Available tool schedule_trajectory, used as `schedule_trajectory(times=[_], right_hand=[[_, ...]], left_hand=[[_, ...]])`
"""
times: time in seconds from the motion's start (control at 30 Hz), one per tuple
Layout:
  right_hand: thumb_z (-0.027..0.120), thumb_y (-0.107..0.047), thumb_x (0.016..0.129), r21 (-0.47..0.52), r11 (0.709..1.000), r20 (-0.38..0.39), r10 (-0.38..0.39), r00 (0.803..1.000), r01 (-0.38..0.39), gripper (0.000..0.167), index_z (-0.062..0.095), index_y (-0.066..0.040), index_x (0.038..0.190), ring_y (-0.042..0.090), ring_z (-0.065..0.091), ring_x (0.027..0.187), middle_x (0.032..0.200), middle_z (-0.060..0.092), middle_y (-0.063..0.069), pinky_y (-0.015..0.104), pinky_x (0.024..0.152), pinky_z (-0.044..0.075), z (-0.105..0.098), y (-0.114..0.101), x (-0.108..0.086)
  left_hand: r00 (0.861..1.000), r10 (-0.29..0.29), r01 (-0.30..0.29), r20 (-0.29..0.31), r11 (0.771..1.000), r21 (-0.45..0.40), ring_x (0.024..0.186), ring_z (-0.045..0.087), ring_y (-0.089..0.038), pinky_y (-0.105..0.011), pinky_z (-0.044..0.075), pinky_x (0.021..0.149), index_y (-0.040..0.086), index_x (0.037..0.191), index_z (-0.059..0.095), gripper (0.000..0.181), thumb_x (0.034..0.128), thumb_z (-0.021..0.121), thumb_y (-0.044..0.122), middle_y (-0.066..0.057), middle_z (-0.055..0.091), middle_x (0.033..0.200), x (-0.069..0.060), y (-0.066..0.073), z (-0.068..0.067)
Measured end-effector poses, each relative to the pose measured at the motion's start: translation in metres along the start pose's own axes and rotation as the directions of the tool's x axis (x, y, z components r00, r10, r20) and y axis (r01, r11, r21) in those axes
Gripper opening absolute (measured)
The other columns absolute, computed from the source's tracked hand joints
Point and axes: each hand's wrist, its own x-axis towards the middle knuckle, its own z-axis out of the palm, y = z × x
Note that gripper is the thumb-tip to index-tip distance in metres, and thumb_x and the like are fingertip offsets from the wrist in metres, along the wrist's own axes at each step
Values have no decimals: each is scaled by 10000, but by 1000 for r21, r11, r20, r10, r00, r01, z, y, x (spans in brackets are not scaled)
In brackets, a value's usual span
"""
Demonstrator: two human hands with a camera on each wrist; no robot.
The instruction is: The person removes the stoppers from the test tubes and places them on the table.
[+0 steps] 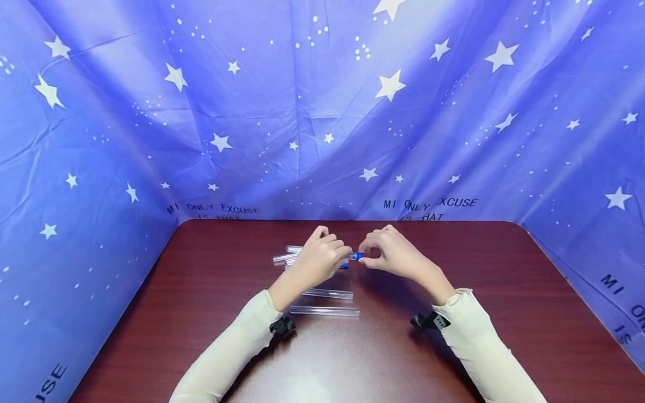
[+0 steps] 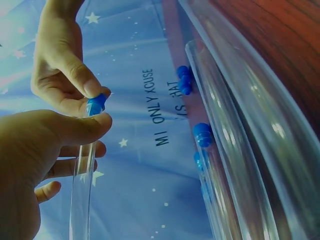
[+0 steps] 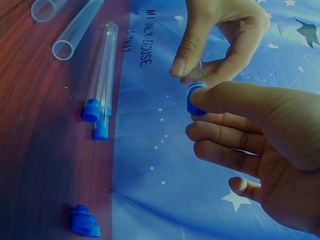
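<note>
My left hand (image 1: pixel 322 258) grips a clear test tube (image 2: pixel 81 195) near its mouth, thumb on one side and fingers on the other. Thumb and fingertips of my right hand (image 1: pixel 395 253) pinch a blue cap (image 2: pixel 96 104), which sits at the mouth of that tube. How far the cap is pushed in cannot be told. Both hands are above the table's far part. Under the left hand lie several capped tubes (image 3: pixel 106 75), partly hidden by it in the head view. Two uncapped tubes (image 1: pixel 327 311) lie closer to the person.
A pair of loose blue caps (image 3: pixel 81 219) lies on the dark red wooden table (image 1: pixel 216 313), seen in the right wrist view. Blue star-printed cloth (image 1: pixel 302 112) hangs behind the table and along both sides. Black wrist cameras (image 1: pixel 428 322) are strapped at the sleeves.
</note>
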Motion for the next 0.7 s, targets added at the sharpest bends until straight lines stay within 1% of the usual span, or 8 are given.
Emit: schedule_trajectory(times=[0.07, 0.2, 0.27, 0.3, 0.4, 0.5, 0.6, 0.7], right_hand=[[829, -160, 785, 31, 999, -5, -19, 1000, 19, 93, 770, -134, 853, 123, 592, 670, 703, 635, -100, 335, 752, 428, 0, 1, 0], [826, -103, 782, 114, 992, -22, -54, 998, 56, 79, 772, -114, 839, 102, 598, 629, 689, 642, -99, 251, 655, 453, 0, 3, 0], [817, -82, 789, 142, 988, -21, -51, 998, 54, 78, 770, -112, 843, 80, 590, 635, 697, 643, -102, 228, 619, 454, -1, 4, 0], [814, -85, 795, 145, 988, -15, -43, 999, 44, 78, 766, -117, 848, 74, 590, 646, 706, 642, -105, 228, 627, 455, -1, 3, 0], [800, -132, 823, 108, 994, 7, -7, 1000, 7, 80, 742, -143, 877, 71, 573, 698, 741, 629, -114, 277, 730, 443, -2, 0, -1], [777, -195, 853, 22, 1000, 12, 1, 1000, -1, 101, 708, -157, 917, 92, 543, 744, 780, 618, -95, 342, 784, 406, -1, -3, -1], [762, -226, 865, -58, 998, -14, -29, 999, 28, 130, 698, -146, 945, 115, 517, 761, 811, 622, -57, 361, 783, 407, 3, -5, -1], [764, -229, 858, -110, 992, -64, -74, 995, 67, 145, 701, -130, 942, 133, 510, 761, 809, 626, -25, 373, 796, 420, 7, -5, -1]], left_hand=[[1000, 1, -1, 0, 1000, 5, 713, 617, -112, -345, 426, 845, 199, 913, 769, 145, 803, 845, 257, 87, 706, 751, -1, 1, 0], [1000, 11, -11, -6, 999, 36, 712, 612, -119, -347, 422, 851, 203, 900, 754, 133, 816, 831, 271, 85, 690, 741, -1, 1, -2], [1000, 18, -17, -14, 998, 55, 713, 609, -121, -348, 421, 852, 200, 898, 744, 138, 823, 823, 284, 84, 681, 740, -1, 1, -3], [1000, 19, -18, -17, 998, 64, 716, 607, -123, -350, 422, 854, 199, 900, 738, 140, 829, 818, 289, 84, 680, 744, -1, 1, -4], [1000, 8, -7, -17, 997, 81, 731, 610, -128, -347, 434, 851, 197, 912, 721, 142, 849, 804, 294, 81, 691, 767, -3, 2, -5], [1000, -19, 19, -3, 997, 80, 759, 615, -139, -344, 442, 845, 193, 931, 701, 140, 871, 784, 288, 78, 700, 796, -4, 2, -5], [999, -41, 40, 16, 997, 70, 771, 613, -153, -337, 442, 825, 185, 946, 685, 146, 884, 772, 285, 73, 702, 812, -6, 2, -4], [999, -45, 44, 22, 997, 71, 766, 611, -159, -334, 442, 798, 181, 945, 669, 138, 898, 757, 277, 69, 696, 816, -7, 1, -2]])
